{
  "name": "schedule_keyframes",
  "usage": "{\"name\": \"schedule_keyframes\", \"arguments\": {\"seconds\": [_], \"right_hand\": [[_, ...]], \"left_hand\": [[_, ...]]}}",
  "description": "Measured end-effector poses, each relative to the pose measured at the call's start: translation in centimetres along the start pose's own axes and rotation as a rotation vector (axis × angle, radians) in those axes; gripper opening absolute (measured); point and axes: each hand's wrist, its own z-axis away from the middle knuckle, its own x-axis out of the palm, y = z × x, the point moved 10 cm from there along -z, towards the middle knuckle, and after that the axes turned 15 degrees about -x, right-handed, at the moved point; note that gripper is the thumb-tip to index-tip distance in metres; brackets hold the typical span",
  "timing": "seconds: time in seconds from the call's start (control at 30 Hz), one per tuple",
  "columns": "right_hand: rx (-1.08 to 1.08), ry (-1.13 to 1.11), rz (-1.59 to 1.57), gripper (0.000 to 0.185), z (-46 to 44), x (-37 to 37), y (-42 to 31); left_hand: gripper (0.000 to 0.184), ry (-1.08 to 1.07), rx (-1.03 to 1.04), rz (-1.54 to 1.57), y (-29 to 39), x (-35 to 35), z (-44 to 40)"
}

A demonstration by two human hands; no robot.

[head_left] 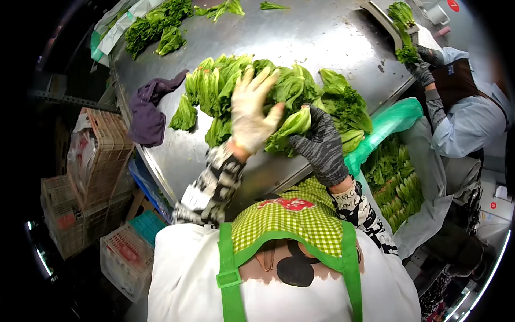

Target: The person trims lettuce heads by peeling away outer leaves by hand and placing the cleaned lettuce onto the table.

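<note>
Across the metal table (pixel 161 59) in front of me lies a pile of green leafy lettuce (pixel 209 91). My left hand (pixel 251 115), in a pale thin glove, rests on or just over the pile with its fingers spread. A grey knitted glove covers my right hand (pixel 323 147), which is closed around a small lettuce head (pixel 295 123) with its pale stem end upward. Some of its fingers are hidden behind the leaves. More lettuce (pixel 346 104) lies just beyond my right hand.
A purple cloth (pixel 148 110) lies at the left table edge, near stacked plastic crates (pixel 104 150). On the right, a lined crate (pixel 394 182) holds rows of lettuce. Further right, a co-worker (pixel 464 112) in grey gloves handles lettuce by a scale (pixel 383 24).
</note>
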Motion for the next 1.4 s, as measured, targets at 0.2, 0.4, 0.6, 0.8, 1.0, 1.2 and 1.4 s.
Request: {"name": "schedule_keyframes", "arguments": {"seconds": [0.2, 0.4, 0.6, 0.8, 1.0, 1.2, 1.4], "right_hand": [[-0.011, -0.3, 0.357, 0.064, 1.7, 5.5, 3.1], [0.118, -0.509, 0.169, 0.058, 4.0, 11.1, 3.7], [0.052, -0.54, 0.261, 0.035, 3.3, 9.8, 4.3], [-0.076, -0.553, 0.286, 0.026, 2.1, 10.8, 3.2], [-0.384, -0.985, 0.534, 0.024, 4.4, 13.6, 3.6], [0.26, -0.774, 0.372, 0.016, 4.1, 11.3, 6.6], [-0.025, -0.542, 0.412, 0.014, 3.6, 11.0, 6.7]], "left_hand": [[0.043, -0.223, -0.733, 0.867, -6.5, -2.2, 9.4], [0.045, -0.051, -0.957, 1.053, -10.0, -3.6, 14.9], [0.051, -0.118, -1.072, 1.289, -10.6, -4.7, 16.8], [0.054, -0.233, -0.844, 0.875, -9.2, -6.4, 15.8], [0.055, -0.353, -0.867, 0.684, -8.1, -7.0, 15.0], [0.078, -0.142, -0.919, 1.268, -10.1, -6.9, 15.6], [0.092, -0.157, -0.893, 1.309, -11.8, -4.4, 18.4]]}}
